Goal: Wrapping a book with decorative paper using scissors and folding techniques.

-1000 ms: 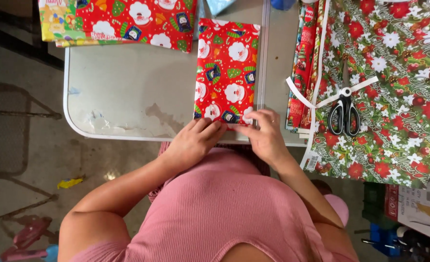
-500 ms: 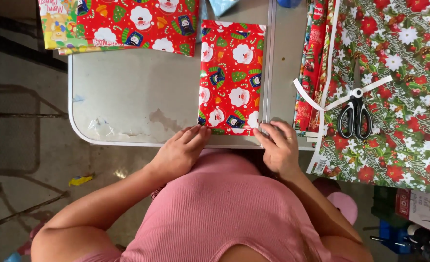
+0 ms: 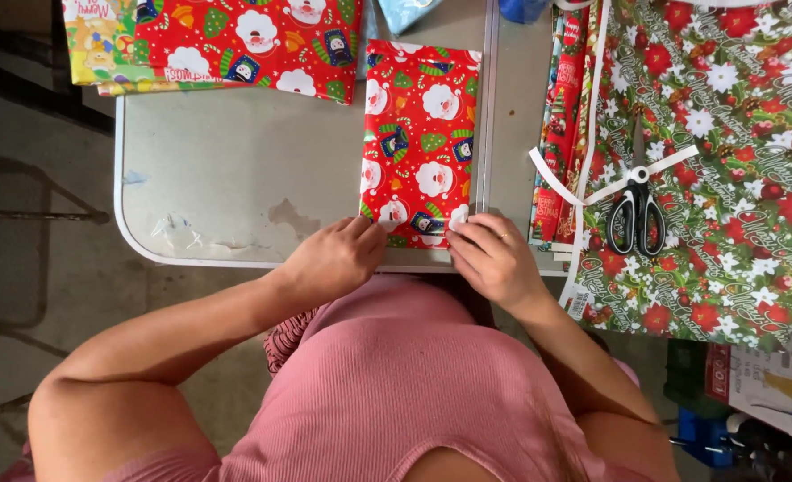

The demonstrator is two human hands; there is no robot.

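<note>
Head view, only view. Both hands work the near end of a flat rectangular parcel wrapped in red paper printed with white bearded faces and green shapes [image 3: 421,143], which lies lengthwise on the pale grey counter [image 3: 235,161], straight ahead of the hands and running away from them.

Left hand [image 3: 333,261]: fingers curled, tips pressed on the parcel's near left corner. Reads as pinning the paper flat so the fold does not spring up.

Right hand [image 3: 494,259]: fingers bent, tips pinching at the near right corner, beside a small white patch there. Cannot tell whether that patch is tape or the paper's white underside. Neither hand is spread flat; both grip or press paper only.

Right of the right hand: a large sheet of wrapping paper with red flowers on green [image 3: 726,152], spread out, with black-handled scissors [image 3: 635,210] lying on it, blades pointing away. White strips [image 3: 575,183] cross under the scissors; likely offcuts, parked within reach.

Beyond the left hand, at the far counter edge: more red patterned wrapping paper [image 3: 244,45], lying loose.
</note>
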